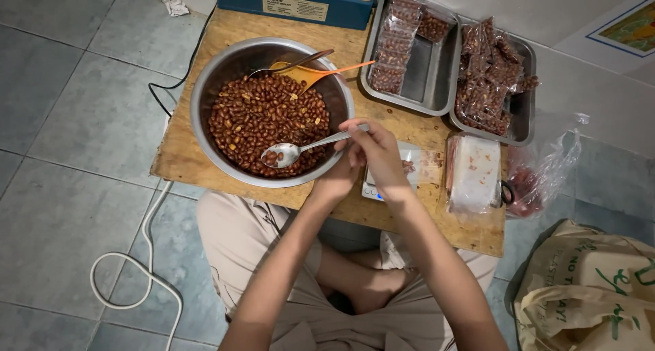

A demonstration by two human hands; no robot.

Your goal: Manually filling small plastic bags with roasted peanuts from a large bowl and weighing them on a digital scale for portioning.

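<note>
1. The right hand (379, 153) has its grip closed on a long metal spoon (300, 150), centre frame, its bowl holding brown peanuts.
2. The spoon bowl hangs over the round steel bowl (205, 98) on the wooden table (184, 153).
3. The left hand (338, 180) sits beneath; its grip cannot be told.

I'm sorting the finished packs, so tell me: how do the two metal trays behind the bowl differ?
The left tray shows much bare metal floor, with a neat row of packed nut bags along its left side; the right tray is almost covered by a loose heap of bags. The left tray sits nearer the blue machine; the right tray sits above the stack of empty bags. Both are rectangular steel trays on the wooden board.
</note>
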